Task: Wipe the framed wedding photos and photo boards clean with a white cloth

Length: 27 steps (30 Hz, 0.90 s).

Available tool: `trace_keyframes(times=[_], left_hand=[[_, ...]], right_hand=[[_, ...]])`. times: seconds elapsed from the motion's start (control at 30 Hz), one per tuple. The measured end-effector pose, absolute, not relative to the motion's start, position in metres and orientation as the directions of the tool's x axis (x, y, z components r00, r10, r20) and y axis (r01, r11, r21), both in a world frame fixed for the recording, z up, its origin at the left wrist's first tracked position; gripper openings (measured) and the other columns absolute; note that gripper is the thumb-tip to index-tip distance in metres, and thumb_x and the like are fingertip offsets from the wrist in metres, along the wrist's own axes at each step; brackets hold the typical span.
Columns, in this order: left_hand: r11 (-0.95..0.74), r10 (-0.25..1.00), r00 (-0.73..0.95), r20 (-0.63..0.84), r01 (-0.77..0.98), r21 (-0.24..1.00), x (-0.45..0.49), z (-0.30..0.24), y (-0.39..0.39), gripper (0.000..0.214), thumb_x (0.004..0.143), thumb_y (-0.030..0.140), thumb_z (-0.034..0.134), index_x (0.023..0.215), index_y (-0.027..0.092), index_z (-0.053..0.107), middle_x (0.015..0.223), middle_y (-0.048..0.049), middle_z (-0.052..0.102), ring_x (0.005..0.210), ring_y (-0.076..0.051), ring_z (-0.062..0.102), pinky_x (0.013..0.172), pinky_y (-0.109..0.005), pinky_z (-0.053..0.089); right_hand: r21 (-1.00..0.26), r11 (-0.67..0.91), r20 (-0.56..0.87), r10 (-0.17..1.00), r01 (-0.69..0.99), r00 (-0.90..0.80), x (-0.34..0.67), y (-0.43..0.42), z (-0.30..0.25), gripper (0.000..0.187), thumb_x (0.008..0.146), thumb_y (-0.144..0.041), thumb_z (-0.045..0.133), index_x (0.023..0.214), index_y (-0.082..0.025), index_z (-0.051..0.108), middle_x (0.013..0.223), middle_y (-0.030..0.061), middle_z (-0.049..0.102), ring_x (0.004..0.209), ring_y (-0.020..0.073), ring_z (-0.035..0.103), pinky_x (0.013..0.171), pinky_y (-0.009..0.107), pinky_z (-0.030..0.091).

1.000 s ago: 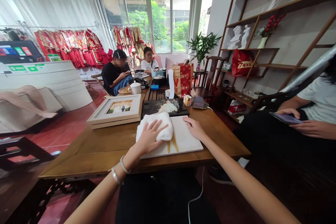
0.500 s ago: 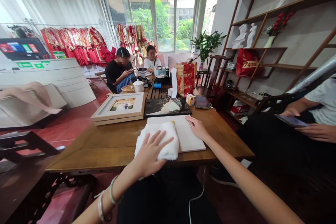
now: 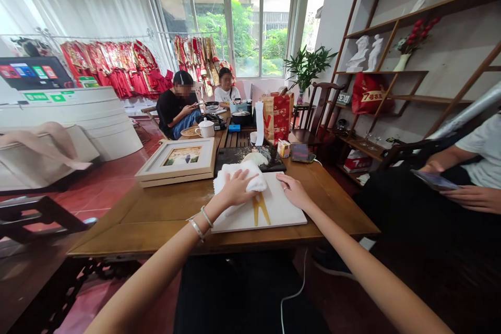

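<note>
A white board point(image 3: 287, 211) lies flat near the front edge of the wooden table, with a gold strip shape point(image 3: 261, 211) on its face. My left hand point(image 3: 236, 188) is spread flat on a folded white towel point(image 3: 256, 181), pressing it against the far left part of the board. The towel hides the upper end of the gold shape. My right hand point(image 3: 295, 191) rests with extended fingers on the board's right edge. Behind the board, partly covered by the towel, lies a dark panel with a pale raised form point(image 3: 254, 159).
Stacked picture frames point(image 3: 176, 164) stand at left on the table point(image 3: 148, 219). A lidded white mug point(image 3: 206, 128), red paper bag point(image 3: 278, 117), small box point(image 3: 283, 148) and phone point(image 3: 302, 152) sit farther back. Two people sit beyond; another person's hands point(image 3: 469, 193) hold a phone at right.
My left hand has slid the towel away from me across the board, uncovering the near part of the gold shape. My right hand has stayed in place.
</note>
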<state>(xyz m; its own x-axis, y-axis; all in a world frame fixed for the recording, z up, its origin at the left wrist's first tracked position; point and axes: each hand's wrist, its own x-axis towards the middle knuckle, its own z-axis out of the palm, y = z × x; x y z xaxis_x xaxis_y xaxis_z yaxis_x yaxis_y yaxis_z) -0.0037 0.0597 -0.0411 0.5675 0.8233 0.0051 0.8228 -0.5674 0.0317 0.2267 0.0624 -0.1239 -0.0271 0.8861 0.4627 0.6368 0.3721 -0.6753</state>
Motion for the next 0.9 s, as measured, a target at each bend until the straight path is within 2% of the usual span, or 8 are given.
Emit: trace_keyframes(times=[0.1, 0.3, 0.6, 0.77, 0.9], left_hand=[[-0.548, 0.837, 0.548, 0.010, 0.836, 0.028, 0.012, -0.043, 0.050, 0.063, 0.088, 0.048, 0.046, 0.145, 0.028, 0.028, 0.151, -0.0143, 0.027, 0.137, -0.038, 0.023, 0.101, -0.066, 0.022], [-0.584, 0.810, 0.585, 0.052, 0.811, -0.021, 0.027, -0.046, 0.013, 0.072, 0.081, 0.041, 0.057, 0.145, 0.025, 0.028, 0.152, -0.0163, 0.022, 0.139, -0.040, 0.017, 0.103, -0.066, 0.020], [-0.706, 0.708, 0.702, 0.075, 0.707, 0.039, 0.012, -0.060, -0.057, 0.081, 0.077, 0.049, 0.057, 0.147, 0.032, 0.019, 0.155, -0.0113, 0.013, 0.141, -0.037, 0.005, 0.107, -0.066, 0.010], [-0.679, 0.734, 0.677, 0.052, 0.732, 0.051, 0.016, -0.057, -0.052, 0.078, 0.078, 0.054, 0.055, 0.146, 0.033, 0.023, 0.154, -0.0112, 0.019, 0.140, -0.037, 0.013, 0.106, -0.065, 0.014], [-0.649, 0.760, 0.647, 0.058, 0.760, 0.031, 0.024, -0.051, -0.024, 0.071, 0.080, 0.051, 0.055, 0.144, 0.032, 0.030, 0.152, -0.0124, 0.026, 0.138, -0.038, 0.019, 0.105, -0.064, 0.019]], right_hand=[[-0.666, 0.379, 0.473, 0.881, 0.643, -0.030, 0.227, 0.063, -0.125, 0.039, 0.081, -0.009, 0.043, 0.109, -0.017, 0.068, 0.121, 0.0102, 0.064, 0.116, 0.0208, 0.058, 0.106, 0.042, 0.040], [-0.653, 0.386, 0.473, 0.880, 0.651, -0.046, 0.228, 0.063, -0.123, 0.040, 0.080, -0.008, 0.043, 0.110, -0.017, 0.068, 0.122, 0.0106, 0.064, 0.116, 0.0214, 0.058, 0.106, 0.041, 0.040], [-0.678, 0.406, 0.491, 0.870, 0.613, -0.033, 0.228, 0.063, -0.124, 0.040, 0.078, -0.008, 0.044, 0.107, -0.019, 0.069, 0.120, 0.0086, 0.065, 0.116, 0.0207, 0.058, 0.106, 0.043, 0.039], [-0.685, 0.390, 0.472, 0.881, 0.615, -0.033, 0.228, 0.062, -0.122, 0.038, 0.080, -0.010, 0.044, 0.106, -0.018, 0.069, 0.120, 0.0102, 0.065, 0.117, 0.0216, 0.058, 0.107, 0.044, 0.038], [-0.695, 0.389, 0.465, 0.885, 0.605, -0.034, 0.229, 0.063, -0.121, 0.038, 0.079, -0.009, 0.045, 0.106, -0.019, 0.069, 0.120, 0.0090, 0.065, 0.115, 0.0213, 0.059, 0.107, 0.043, 0.038]])
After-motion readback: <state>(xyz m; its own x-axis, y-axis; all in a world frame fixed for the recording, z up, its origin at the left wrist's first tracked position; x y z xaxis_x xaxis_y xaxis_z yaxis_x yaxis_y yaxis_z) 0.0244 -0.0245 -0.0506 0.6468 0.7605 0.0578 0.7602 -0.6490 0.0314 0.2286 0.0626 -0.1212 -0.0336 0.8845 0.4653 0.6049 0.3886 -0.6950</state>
